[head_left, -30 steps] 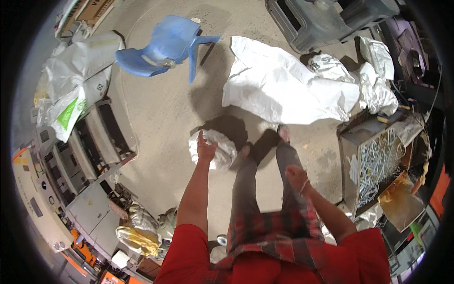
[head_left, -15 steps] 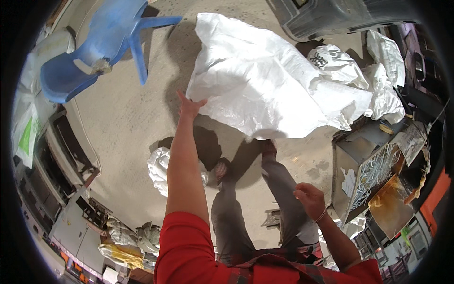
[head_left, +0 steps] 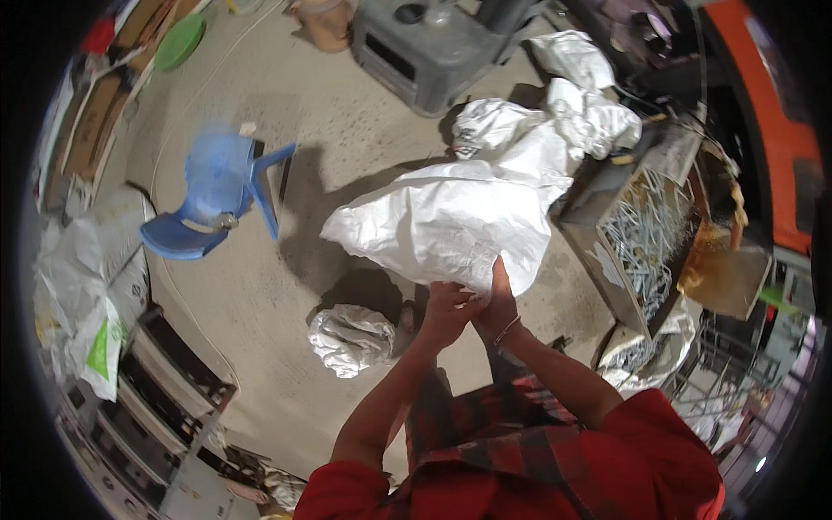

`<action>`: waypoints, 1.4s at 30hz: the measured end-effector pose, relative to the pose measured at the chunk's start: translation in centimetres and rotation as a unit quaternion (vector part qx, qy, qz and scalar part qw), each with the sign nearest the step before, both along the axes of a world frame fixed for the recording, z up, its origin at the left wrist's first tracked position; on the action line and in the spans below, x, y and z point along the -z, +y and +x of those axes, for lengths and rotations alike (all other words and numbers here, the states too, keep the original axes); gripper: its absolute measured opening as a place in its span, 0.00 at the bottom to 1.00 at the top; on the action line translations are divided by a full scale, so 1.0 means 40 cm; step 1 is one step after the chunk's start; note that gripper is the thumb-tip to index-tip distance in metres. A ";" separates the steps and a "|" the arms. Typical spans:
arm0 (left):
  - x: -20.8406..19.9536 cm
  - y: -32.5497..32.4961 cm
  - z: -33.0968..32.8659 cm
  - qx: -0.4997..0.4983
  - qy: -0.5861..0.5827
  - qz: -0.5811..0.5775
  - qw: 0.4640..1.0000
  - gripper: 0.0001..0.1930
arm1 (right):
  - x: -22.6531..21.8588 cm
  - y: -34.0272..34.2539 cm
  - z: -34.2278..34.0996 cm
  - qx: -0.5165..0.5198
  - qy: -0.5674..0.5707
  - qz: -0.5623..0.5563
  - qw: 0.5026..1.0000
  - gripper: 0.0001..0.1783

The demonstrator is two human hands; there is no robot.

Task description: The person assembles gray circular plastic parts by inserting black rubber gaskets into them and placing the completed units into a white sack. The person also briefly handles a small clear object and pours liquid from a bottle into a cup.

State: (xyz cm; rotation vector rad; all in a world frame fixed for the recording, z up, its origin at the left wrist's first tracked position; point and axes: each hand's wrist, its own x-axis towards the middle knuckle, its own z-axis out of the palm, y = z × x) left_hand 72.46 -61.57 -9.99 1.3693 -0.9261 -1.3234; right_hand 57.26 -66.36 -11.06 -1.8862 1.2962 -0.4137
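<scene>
A large white plastic sack (head_left: pixel 433 212) spreads across the floor in front of me, its far left corner pointing out to the left. My left hand (head_left: pixel 448 314) is closed on its near edge. Right beside it, almost touching, my right hand (head_left: pixel 500 308) grips the same edge, with one finger stretched up along the material. Folds of the sack hide some of my fingertips. Left of my legs lies a crumpled white sack (head_left: pixel 351 340). More bunched white sacks (head_left: pixel 568 113) sit beyond the far right end of the large one.
A blue plastic chair (head_left: pixel 217 178) lies tipped over at the left. On the right stands a metal box (head_left: pixel 611 282) of bent metal rods (head_left: pixel 641 234). Behind the sacks is a grey plastic base (head_left: pixel 416 74). Filled bags (head_left: pixel 95 269) line the left side, with a green basin (head_left: pixel 180 42) farther back.
My left hand has come back from the sack's far left to its near edge. The right hand has risen from my leg to grip there too. The sack is drawn in and bunched; my view has shifted.
</scene>
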 end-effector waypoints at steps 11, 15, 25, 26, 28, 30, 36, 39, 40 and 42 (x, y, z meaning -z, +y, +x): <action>-0.693 -0.061 0.165 0.255 -0.506 -0.073 0.821 0.12 | -0.673 0.023 -0.181 -0.048 -0.154 0.247 0.955 0.38; -0.838 -0.060 0.059 0.437 -0.699 -0.055 0.563 0.29 | -0.732 0.116 -0.240 0.118 -0.361 0.565 0.732 0.26; -0.800 0.174 -0.085 0.275 -0.403 -0.387 0.782 0.37 | -0.846 0.312 -0.389 0.237 -0.644 0.529 0.498 0.29; -0.763 0.184 -0.111 0.322 -0.388 -0.327 0.799 0.38 | -0.841 0.352 -0.399 0.244 -0.637 0.540 0.493 0.29; -0.660 0.179 -0.144 0.435 -0.335 -0.283 0.787 0.39 | -0.837 0.430 -0.425 0.236 -0.646 0.548 0.475 0.29; -0.645 0.176 -0.183 0.531 -0.271 -0.217 0.773 0.39 | -0.827 0.493 -0.445 0.213 -0.687 0.538 0.439 0.29; -0.733 0.230 -0.383 0.692 -0.083 0.071 0.713 0.42 | -0.946 0.592 -0.561 0.123 -0.725 0.483 0.475 0.29; -0.774 0.291 -0.455 0.688 0.100 0.209 0.688 0.39 | -0.942 0.604 -0.652 0.126 -0.767 0.422 0.467 0.27; -0.823 0.321 -0.481 0.678 0.125 0.204 0.695 0.36 | -0.948 0.605 -0.671 0.113 -0.780 0.402 0.466 0.27; -0.884 0.389 -0.510 0.676 0.082 0.132 0.721 0.31 | -0.927 0.606 -0.716 0.153 -0.720 0.357 0.575 0.26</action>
